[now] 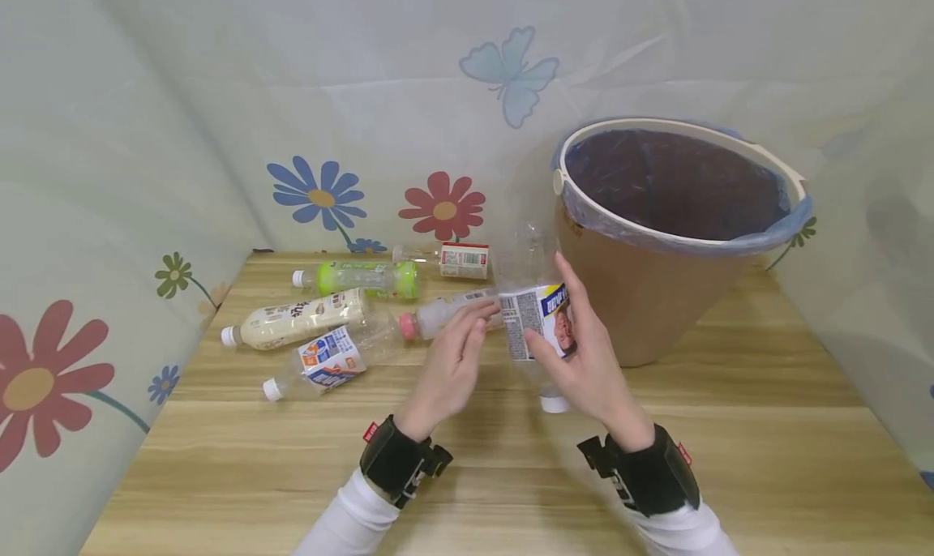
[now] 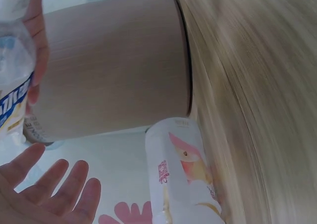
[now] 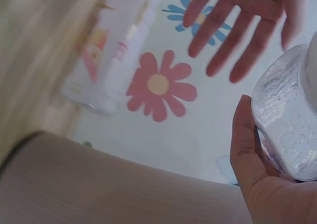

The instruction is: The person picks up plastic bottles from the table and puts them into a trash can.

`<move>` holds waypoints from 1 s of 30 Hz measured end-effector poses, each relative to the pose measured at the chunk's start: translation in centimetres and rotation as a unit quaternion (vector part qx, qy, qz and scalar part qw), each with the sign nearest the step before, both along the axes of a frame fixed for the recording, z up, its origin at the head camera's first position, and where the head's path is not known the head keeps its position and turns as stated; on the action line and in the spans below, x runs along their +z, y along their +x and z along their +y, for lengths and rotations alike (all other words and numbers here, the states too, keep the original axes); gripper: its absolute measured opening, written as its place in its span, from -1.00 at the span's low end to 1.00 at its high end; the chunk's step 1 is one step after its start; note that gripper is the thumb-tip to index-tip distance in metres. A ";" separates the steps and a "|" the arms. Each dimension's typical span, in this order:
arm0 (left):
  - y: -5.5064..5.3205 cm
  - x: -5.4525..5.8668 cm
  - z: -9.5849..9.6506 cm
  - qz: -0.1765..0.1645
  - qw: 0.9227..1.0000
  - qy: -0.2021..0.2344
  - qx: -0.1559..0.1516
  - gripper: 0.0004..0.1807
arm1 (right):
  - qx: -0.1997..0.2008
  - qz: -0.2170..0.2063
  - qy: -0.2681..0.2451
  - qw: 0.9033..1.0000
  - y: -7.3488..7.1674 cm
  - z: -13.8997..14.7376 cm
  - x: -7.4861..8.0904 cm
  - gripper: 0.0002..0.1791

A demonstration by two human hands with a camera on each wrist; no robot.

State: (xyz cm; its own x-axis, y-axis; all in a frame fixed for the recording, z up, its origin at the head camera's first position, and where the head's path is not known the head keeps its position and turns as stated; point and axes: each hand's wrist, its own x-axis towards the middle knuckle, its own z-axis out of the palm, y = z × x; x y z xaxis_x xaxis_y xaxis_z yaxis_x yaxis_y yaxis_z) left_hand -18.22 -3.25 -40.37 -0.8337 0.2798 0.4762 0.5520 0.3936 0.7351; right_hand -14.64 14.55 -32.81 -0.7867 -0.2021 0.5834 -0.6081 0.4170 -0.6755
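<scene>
A clear plastic bottle with a white cap and printed label is gripped in my right hand, raised above the table with its cap end toward me. In the right wrist view, the right hand's fingers curl along the clear bottle. My left hand has its fingers extended, their tips close to the label's left edge in the head view. Nothing lies in its palm in the right wrist view. Beyond the left hand lies a pink-capped bottle, partly hidden by the fingers.
A tall brown bin with a blue liner stands at the right. Left lie a cream-labelled bottle, a green-banded bottle and a blue-and-orange-labelled bottle. Behind is a red-and-white-labelled bottle, near the flowered backdrop.
</scene>
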 end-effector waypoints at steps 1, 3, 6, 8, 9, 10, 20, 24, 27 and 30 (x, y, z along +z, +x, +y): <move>-0.1 0.0 0.2 0.005 1.000 0.001 0.001 -0.56 | -0.001 0.004 0.002 1.000 -0.3 0.2 0.1 -0.09; -0.2 0.2 0.5 0.011 1.000 0.001 0.005 -0.57 | -0.003 0.011 0.003 1.000 -0.9 0.5 0.3 -0.07; -0.4 0.8 1.1 0.016 1.000 0.003 0.007 -0.56 | 0.002 0.018 0.002 1.000 -1.8 1.1 1.0 -0.04; -0.7 1.3 1.5 0.026 1.000 0.005 0.004 -0.55 | 0.010 0.023 -0.003 1.000 -2.3 1.4 2.0 -0.04; -0.8 1.6 1.7 0.033 0.999 0.007 0.003 -0.54 | 0.014 0.022 -0.006 1.000 -2.4 1.5 2.7 -0.04; -0.9 1.9 2.0 0.041 0.999 0.009 0.001 -0.54 | 0.018 0.022 -0.010 1.000 -2.5 1.6 3.4 -0.05; -2.1 6.0 5.3 0.151 0.989 -0.005 0.006 -0.42 | 0.026 0.045 -0.071 0.996 -3.9 3.5 10.9 -0.13; -2.5 7.9 6.6 0.217 0.976 -0.033 0.013 -0.39 | -0.007 0.035 -0.102 0.994 -4.7 5.2 13.2 -0.13; -2.9 9.1 7.5 0.258 0.963 -0.074 0.016 -0.38 | -0.049 0.014 -0.105 0.993 -5.3 6.5 14.5 -0.14; -3.2 9.7 8.3 0.273 0.953 -0.132 0.022 -0.38 | -0.097 -0.005 -0.089 0.991 -6.1 7.6 15.2 -0.15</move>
State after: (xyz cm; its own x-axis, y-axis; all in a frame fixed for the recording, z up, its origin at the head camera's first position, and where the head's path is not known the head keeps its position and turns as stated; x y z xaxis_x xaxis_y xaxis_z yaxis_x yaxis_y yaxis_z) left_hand -21.39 5.09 -30.68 -0.4959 0.4203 0.7599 0.8026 0.5559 0.2163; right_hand -20.71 22.19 -17.57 -0.8070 0.0603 0.5874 -0.5200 0.3987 -0.7554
